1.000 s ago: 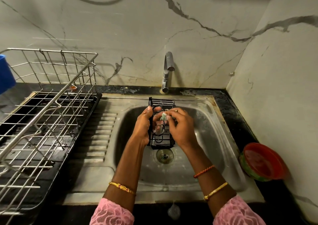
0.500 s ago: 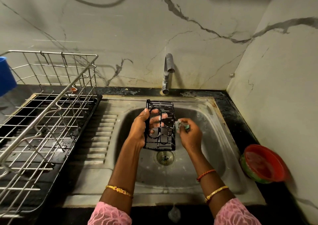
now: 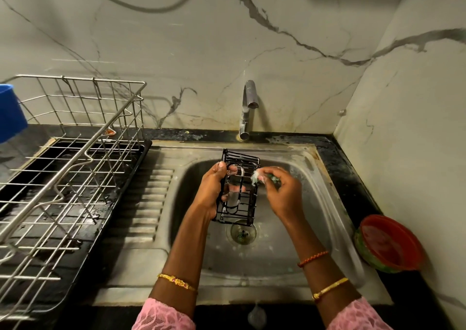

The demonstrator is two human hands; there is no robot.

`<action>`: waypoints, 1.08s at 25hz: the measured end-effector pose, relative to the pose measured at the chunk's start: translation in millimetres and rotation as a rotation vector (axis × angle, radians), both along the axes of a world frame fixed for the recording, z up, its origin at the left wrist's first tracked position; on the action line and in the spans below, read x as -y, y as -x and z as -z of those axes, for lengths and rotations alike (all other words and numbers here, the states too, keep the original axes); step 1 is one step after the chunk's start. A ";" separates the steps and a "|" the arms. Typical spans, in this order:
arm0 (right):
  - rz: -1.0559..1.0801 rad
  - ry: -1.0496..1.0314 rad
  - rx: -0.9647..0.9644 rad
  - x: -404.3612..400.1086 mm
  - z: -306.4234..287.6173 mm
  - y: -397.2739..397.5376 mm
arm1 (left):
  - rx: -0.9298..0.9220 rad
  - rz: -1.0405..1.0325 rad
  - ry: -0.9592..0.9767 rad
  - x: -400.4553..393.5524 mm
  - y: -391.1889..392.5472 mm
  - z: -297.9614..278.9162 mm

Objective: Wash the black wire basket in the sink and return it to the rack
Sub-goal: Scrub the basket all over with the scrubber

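Note:
The black wire basket (image 3: 242,158) is held upright over the steel sink (image 3: 325,203), just above the drain. My left hand (image 3: 214,191) grips its left side, thumb on the outer edge and fingers showing through the wires. My right hand (image 3: 283,191) is closed on a soapy green scrubber (image 3: 262,177) pressed against the basket's right side, near its top. The metal dish rack (image 3: 75,178) stands on a black tray on the counter to the left. The tap (image 3: 248,107) rises behind the sink; no water runs from it.
A red bowl (image 3: 390,244) sits on the black counter to the right of the sink. A blue container (image 3: 10,113) shows at the far left edge behind the rack. The ribbed drainboard (image 3: 151,203) lies between rack and basin. Marble walls close in behind and on the right.
The scrubber hand moved off the basket's front to its right side. The basket was turned so its open face shows more, and it stays over the drain.

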State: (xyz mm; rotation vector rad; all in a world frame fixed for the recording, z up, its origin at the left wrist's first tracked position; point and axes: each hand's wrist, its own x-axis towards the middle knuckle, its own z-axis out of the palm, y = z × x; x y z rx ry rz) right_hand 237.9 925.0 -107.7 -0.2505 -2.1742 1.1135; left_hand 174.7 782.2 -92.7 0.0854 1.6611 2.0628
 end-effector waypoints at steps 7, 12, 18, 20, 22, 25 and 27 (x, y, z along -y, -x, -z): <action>-0.016 -0.142 -0.016 16.2 -1.9 12.6 | 0.006 0.019 0.041 -3.9 -3.5 0.8; 0.074 0.078 0.097 -12.5 29.3 -14.5 | 0.001 0.010 -0.027 3.8 -0.5 -2.6; 0.068 0.004 -0.066 12.5 -15.8 7.2 | -0.064 0.085 0.087 3.1 -1.3 -1.4; -0.023 -0.148 -0.006 27.1 -29.4 29.3 | -0.101 0.129 0.111 -0.3 -5.0 -1.6; -0.060 -0.229 0.064 32.2 -23.8 41.8 | -0.109 0.141 0.107 0.1 -5.6 -1.6; -0.005 -0.240 0.047 22.0 -5.8 30.1 | -0.109 0.151 0.096 3.5 -2.2 -0.2; 0.032 -0.219 0.024 8.9 3.5 14.6 | -0.100 0.166 0.097 4.6 -0.3 3.1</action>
